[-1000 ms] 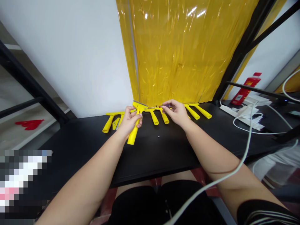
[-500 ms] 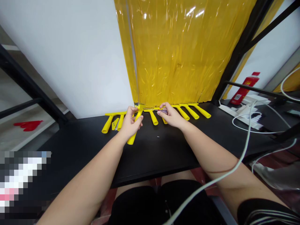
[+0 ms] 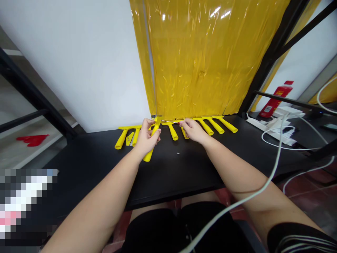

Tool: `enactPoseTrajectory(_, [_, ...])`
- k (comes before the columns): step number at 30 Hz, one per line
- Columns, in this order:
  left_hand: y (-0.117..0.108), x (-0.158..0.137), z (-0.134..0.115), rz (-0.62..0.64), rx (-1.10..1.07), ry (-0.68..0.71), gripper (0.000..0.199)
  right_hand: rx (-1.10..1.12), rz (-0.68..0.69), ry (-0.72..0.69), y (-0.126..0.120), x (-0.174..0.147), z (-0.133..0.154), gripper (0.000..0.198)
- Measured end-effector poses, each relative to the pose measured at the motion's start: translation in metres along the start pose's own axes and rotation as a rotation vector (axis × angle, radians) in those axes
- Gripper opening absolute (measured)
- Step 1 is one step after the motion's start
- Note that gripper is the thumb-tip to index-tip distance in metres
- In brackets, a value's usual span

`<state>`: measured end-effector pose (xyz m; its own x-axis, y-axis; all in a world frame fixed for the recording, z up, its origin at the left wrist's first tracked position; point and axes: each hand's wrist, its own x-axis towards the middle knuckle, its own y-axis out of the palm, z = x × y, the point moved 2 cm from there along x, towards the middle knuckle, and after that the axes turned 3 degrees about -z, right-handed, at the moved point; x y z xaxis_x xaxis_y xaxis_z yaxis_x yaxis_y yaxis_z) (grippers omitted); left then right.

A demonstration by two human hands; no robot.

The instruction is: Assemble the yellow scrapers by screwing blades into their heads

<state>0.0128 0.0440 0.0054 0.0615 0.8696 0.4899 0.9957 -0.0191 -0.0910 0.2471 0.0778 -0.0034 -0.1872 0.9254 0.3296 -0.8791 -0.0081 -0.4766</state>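
Fingers (image 3: 157, 135) of the L hand (image 3: 144, 138) are closed round a yellow plastic T-shaped tool (image 3: 150, 151), thumb pressed on its handle; tool's head points approx 12–1 o'clock, butt end 6–7, held above the black flat-topped bench (image 3: 168, 175). R hand (image 3: 194, 130), at 3 o'clock from the L, has its fingers pinching the grip of a thin metal-shafted screwdriver (image 3: 170, 121), bit of red showing. Shaft runs toward 9 o'clock, tip right by the tool's head; can't tell if touching. Tiny metal screw (image 3: 178, 153) lies on bench btwn the hands, approx 4 o'clock from the L. More yellow T-shaped tools (image 3: 216, 126) lie along the back edge, w/ shiny yellow plastic film (image 3: 200, 63) at 12 o'clock. Red plastic bottle (image 3: 275, 100) at 2–3 o'clock from R hand, nr a white power strip (image 3: 271, 130).
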Motion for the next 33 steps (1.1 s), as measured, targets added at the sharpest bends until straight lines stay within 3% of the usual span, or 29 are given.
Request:
enactPoseTrajectory(3, [0.002, 0.0, 0.0, 0.033, -0.016, -0.001, 0.039, 0.01, -0.051, 0.038, -0.002, 0.001, -0.002, 0.051])
enactPoseTrajectory(7, [0.001, 0.001, 0.004, -0.008, -0.027, -0.019, 0.043, 0.012, -0.12, -0.093, -0.002, -0.001, 0.006, 0.038])
enactPoseTrajectory(12, [0.002, 0.001, 0.005, 0.038, -0.024, 0.008, 0.039, -0.058, -0.101, -0.004, -0.002, -0.001, 0.006, 0.048])
enactPoseTrajectory(17, [0.002, 0.001, 0.003, -0.003, -0.025, -0.011, 0.04, 0.035, -0.143, -0.175, -0.002, -0.001, 0.006, 0.035])
enactPoseTrajectory(21, [0.003, 0.002, 0.004, 0.005, -0.065, -0.022, 0.042, -0.082, -0.108, -0.028, -0.001, -0.001, 0.004, 0.047])
enactPoseTrajectory(26, [0.003, 0.002, 0.005, -0.015, -0.083, -0.055, 0.044, -0.033, -0.134, -0.174, -0.002, -0.004, 0.011, 0.036])
enactPoseTrajectory(28, [0.003, 0.002, 0.005, -0.028, -0.094, -0.063, 0.045, -0.069, -0.166, -0.137, -0.002, -0.002, 0.01, 0.034])
enactPoseTrajectory(31, [0.005, 0.001, 0.004, -0.004, -0.101, -0.067, 0.046, -0.145, -0.152, -0.017, -0.003, 0.001, 0.006, 0.049])
enactPoseTrajectory(33, [0.006, 0.002, 0.004, 0.007, -0.099, -0.069, 0.045, -0.148, -0.118, -0.056, -0.003, 0.0, 0.007, 0.047])
